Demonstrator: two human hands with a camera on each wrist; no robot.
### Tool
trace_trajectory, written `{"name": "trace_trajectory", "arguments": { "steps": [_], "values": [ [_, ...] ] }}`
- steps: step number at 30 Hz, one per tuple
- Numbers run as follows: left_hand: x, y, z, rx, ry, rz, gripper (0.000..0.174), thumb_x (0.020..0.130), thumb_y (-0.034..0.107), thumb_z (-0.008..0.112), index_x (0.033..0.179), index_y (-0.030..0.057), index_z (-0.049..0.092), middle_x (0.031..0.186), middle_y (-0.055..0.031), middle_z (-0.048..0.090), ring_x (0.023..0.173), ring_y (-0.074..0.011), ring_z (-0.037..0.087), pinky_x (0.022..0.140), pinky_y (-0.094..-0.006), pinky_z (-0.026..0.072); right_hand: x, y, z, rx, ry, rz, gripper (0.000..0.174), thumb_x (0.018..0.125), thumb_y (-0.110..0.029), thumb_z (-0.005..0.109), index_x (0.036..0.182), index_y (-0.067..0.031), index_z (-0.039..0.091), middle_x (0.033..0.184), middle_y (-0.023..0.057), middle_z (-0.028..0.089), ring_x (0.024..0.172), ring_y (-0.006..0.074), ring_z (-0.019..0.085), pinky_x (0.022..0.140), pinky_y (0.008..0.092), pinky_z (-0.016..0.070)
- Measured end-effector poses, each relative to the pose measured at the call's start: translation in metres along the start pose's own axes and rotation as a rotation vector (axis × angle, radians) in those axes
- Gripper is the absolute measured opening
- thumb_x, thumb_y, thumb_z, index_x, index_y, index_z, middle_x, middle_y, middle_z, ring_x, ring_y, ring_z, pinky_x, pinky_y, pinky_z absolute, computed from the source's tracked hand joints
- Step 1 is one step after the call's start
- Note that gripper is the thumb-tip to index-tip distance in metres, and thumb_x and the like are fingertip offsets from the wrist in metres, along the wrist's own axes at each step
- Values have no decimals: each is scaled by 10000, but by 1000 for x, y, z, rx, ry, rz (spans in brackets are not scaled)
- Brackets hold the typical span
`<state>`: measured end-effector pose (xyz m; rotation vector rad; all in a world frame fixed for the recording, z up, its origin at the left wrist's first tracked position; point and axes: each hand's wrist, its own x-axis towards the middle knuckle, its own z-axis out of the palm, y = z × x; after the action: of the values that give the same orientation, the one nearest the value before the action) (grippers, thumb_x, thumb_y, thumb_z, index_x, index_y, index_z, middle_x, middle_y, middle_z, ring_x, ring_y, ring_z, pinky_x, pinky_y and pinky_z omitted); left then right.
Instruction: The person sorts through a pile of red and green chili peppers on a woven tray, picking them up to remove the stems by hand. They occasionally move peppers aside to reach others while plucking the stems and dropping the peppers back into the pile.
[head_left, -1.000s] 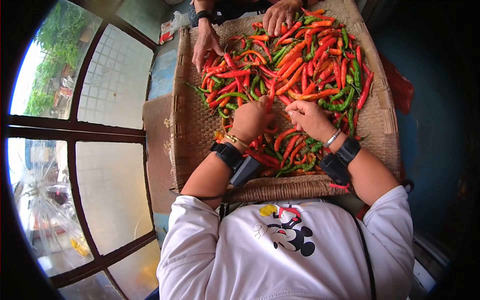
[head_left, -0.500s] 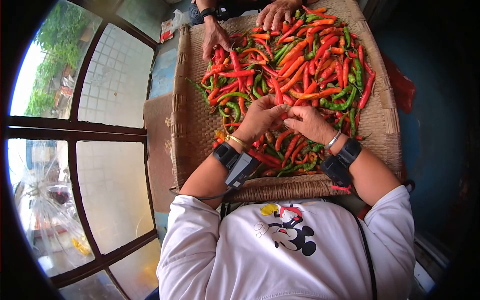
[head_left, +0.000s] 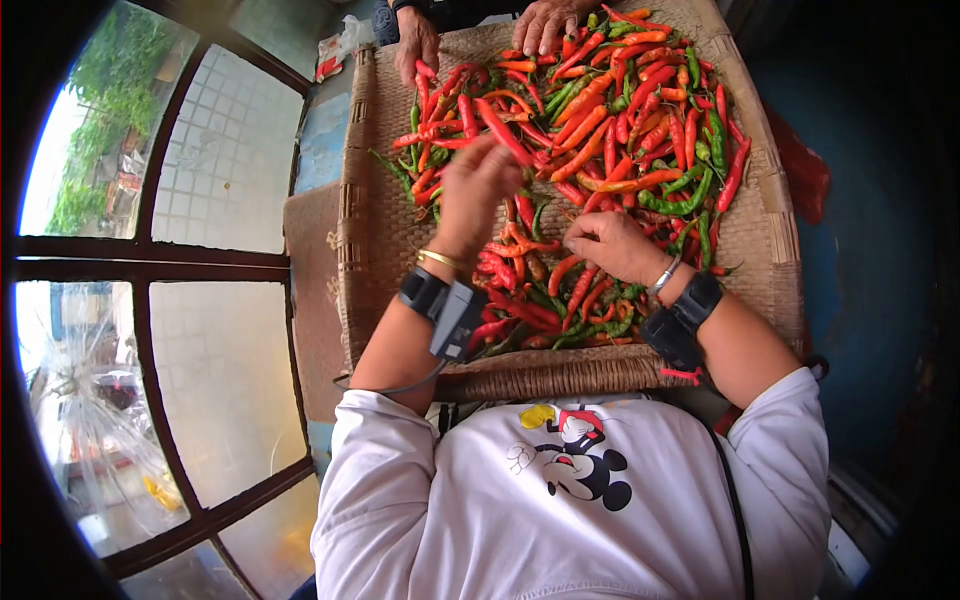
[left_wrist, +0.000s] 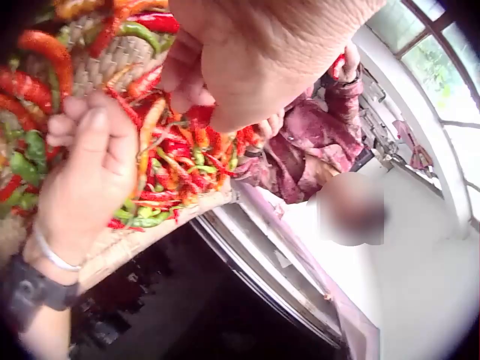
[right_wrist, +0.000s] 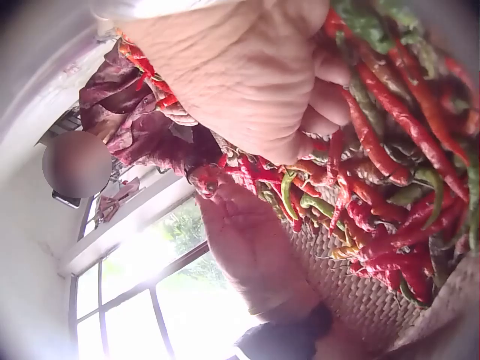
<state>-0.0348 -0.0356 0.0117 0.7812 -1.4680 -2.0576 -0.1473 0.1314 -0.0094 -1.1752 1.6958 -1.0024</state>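
Note:
Raised over the left-middle of the woven tray [head_left: 770, 220], the left hand [head_left: 475, 195] pinches a long red pepper [head_left: 503, 130] by its near end; the pepper points up and away. In the left wrist view some red shows at its fingertips [left_wrist: 196, 112]. The right hand [head_left: 612, 245] is low over the peppers, right of the left hand, its fingers curled and no pepper visible in them; the left wrist view shows this right hand [left_wrist: 90, 165] with the thumb against bent fingers. Red, orange and green peppers [head_left: 590, 150] lie spread under and beyond both hands.
Another person's hands [head_left: 418, 42] are at the tray's far edge, one by the far-left peppers, the other on the far-middle ones. A smaller pile of peppers [head_left: 545, 310] lies at the near edge. Framed window panes [head_left: 220, 150] stand at the left.
The hands were together over the middle; the left hand has moved left and up with the red pepper, while the right stays nearly in place. The other person's left-side hand has drawn back toward the far edge.

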Motion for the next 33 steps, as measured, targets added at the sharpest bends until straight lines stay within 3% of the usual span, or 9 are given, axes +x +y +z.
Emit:
{"name": "trace_trajectory", "arguments": {
  "steps": [2,5,8,12,14,17,24,31,33],
  "values": [
    [6,10,-9,-57,195,98,345,872,137,505,1165,-30,431,893,-58,582,699,-101,566,601,-207,471,1,-1,0,-10,12,-23,162,796,-157,570,791,2,597,633,47,587,563,119,565,539,278,443],
    [0,4,-15,74,242,29,347,862,164,525,1146,-22,455,918,-53,589,703,-88,560,586,-210,461,1,1,0,90,21,36,149,795,-141,566,786,4,596,639,62,591,569,129,566,551,289,442],
    [-12,-15,-5,308,-19,-93,259,850,161,545,1051,-2,546,861,-27,599,665,-76,545,575,-212,451,4,4,-1,68,89,-17,132,793,-128,564,780,-1,596,655,76,595,574,129,567,554,288,444],
    [-20,-49,14,578,-264,101,259,823,139,582,1029,-16,551,839,-54,611,670,-123,570,599,-248,467,6,-1,-11,-115,382,-184,101,775,-112,571,803,-16,587,691,85,588,629,191,577,581,306,454],
    [-27,-45,24,886,-329,396,214,772,111,591,954,0,577,831,-131,628,716,-255,615,647,-324,479,6,-4,-19,-219,529,-237,109,747,-92,579,838,-33,582,770,83,575,736,252,567,653,340,458],
    [-29,-44,25,864,-485,255,210,756,106,586,949,24,584,839,-138,627,753,-301,603,673,-354,475,8,-3,-26,-528,634,-369,124,731,-79,581,849,-41,585,826,88,558,798,255,552,703,351,452],
    [-30,-47,22,823,-459,221,186,759,121,586,931,54,603,778,-140,620,722,-289,603,655,-354,470,9,1,-22,-832,587,-336,321,691,-113,626,992,-61,530,946,81,513,934,273,472,798,375,410],
    [-30,-46,23,899,-491,219,183,781,104,593,951,41,615,782,-118,632,714,-203,618,645,-307,473,5,-8,-32,-1056,557,-242,310,675,-164,641,945,-63,526,902,76,499,928,250,460,785,369,372],
    [-31,-44,23,903,-488,217,184,780,106,594,951,43,615,777,-119,631,711,-203,617,642,-308,472,7,-7,-33,-1146,666,-385,277,670,-153,629,914,-67,529,866,66,495,902,244,458,780,372,349]
  ]
}}
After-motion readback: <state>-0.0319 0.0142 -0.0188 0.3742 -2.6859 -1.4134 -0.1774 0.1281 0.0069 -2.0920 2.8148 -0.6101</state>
